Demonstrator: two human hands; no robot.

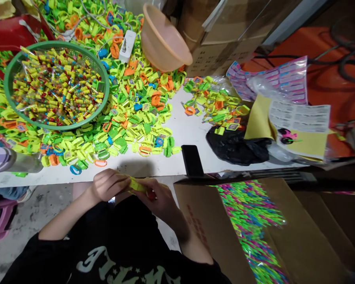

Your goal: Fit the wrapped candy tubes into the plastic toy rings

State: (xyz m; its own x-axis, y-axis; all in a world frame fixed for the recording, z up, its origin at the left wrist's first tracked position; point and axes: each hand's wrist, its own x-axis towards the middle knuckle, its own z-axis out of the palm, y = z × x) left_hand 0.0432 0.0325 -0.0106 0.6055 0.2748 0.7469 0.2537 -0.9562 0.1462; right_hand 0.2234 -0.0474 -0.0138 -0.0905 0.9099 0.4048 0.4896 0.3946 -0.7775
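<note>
A yellow piece is held in front of the torso, just off the near edge of the white table. It is gripped from both sides: its left end is pinched by the left hand, its right part is enclosed by the right hand. The long axis appears to run roughly from hand to hand, dipping slightly to the right; neither hand is the nearer. Both hands are curled narrow around it. Something red is seen at the right fingers; whether it is joined to the piece cannot be told.

Surface: loose plastic bands are heaped over the left and middle. Among them a green basket is filled with small yellow items, and a bowl is tilted. A phone is laid at the near edge, with a black bag to its right.

Room: below the table, coloured packs are contained in a carton. A pink stool is noted at left.
</note>
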